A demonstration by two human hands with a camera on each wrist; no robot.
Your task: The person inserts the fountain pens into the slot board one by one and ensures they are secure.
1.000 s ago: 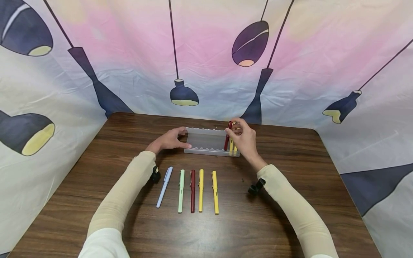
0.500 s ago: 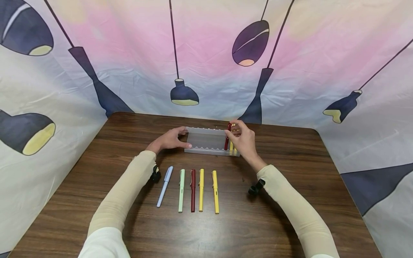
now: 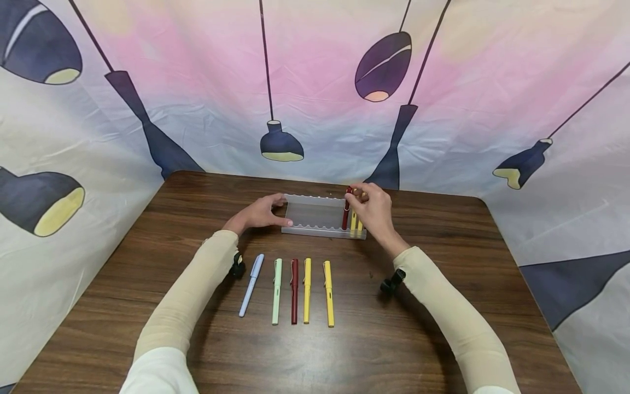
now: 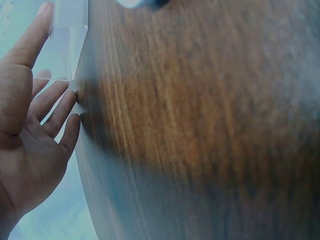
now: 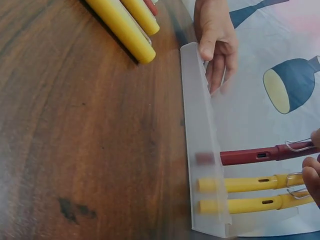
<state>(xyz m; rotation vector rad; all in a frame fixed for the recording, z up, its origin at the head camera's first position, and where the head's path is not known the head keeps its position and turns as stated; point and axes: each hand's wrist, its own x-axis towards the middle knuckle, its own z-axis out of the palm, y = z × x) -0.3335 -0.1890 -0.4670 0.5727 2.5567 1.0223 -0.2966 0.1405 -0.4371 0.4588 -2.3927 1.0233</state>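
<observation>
A clear pen tray [image 3: 315, 232] with notched walls stands toward the back of the table. My left hand [image 3: 261, 212] holds its left end, thumb on the front wall and fingers by the back corner; the left wrist view shows this hand [image 4: 40, 115] with its lower fingers spread. At the right end, my right hand [image 3: 376, 210] pinches the cap end of a dark red fountain pen [image 5: 255, 156], whose lower end sits in the tray's front wall. Two yellow fountain pens [image 5: 255, 184] lie beside it in the tray, partly hidden by that hand in the head view.
In front of the tray, a row of pens lies on the wooden table [image 3: 418, 350]: a light blue pen [image 3: 251, 284], a mint green pen [image 3: 276, 293], a dark red pen [image 3: 294, 293] and two yellow pens [image 3: 307, 290]. A printed cloth [image 3: 325, 148] hangs behind.
My right hand has shifted slightly right and its thumb sits higher on the dark red pen's cap. The left hand, the tray and the row of pens look unchanged.
</observation>
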